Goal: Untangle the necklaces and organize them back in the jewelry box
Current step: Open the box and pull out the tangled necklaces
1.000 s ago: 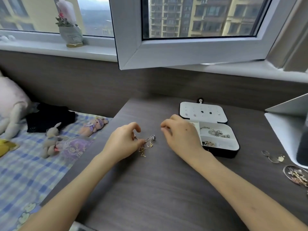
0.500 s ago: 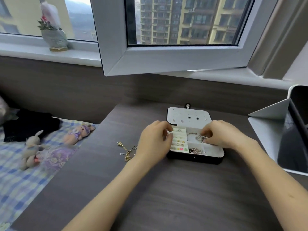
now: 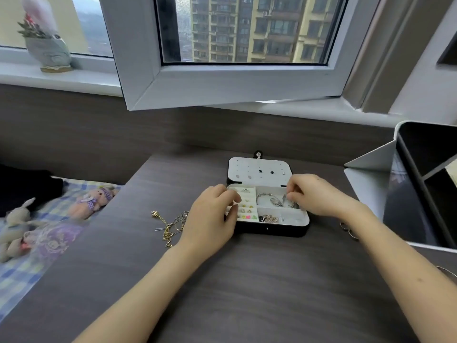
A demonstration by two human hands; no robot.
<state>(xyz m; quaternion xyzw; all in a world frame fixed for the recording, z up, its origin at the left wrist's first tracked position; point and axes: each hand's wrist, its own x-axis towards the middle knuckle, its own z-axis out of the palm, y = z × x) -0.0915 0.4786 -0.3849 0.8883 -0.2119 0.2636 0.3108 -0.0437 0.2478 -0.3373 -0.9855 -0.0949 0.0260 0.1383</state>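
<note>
bench: we see a dark wood-grain top under the window, and everything below sits on it.
jewelry box: it stands open at the middle of the bench, with the lid laid back on the far side and the white compartments facing up.
left grip: it curls over the box's left rim beside the earring slots, thumb on the near side. We judge that it steadies the box.
right grip: its fingertips are drawn together in a pinch on the silver chain, over the far right compartment.
tangled necklaces: a gold and silver knot lies on the bench just left of the left grip, and neither grip touches it.
silver chain: it lies bunched in the far right compartment, next to a bangle-like loop.
step in hand: we take this as settling one loose piece into the box.
next move: we expect to let the chain go inside its compartment, then reach left for the knot. Its strands need slow teasing apart, since thin links snag.
</note>
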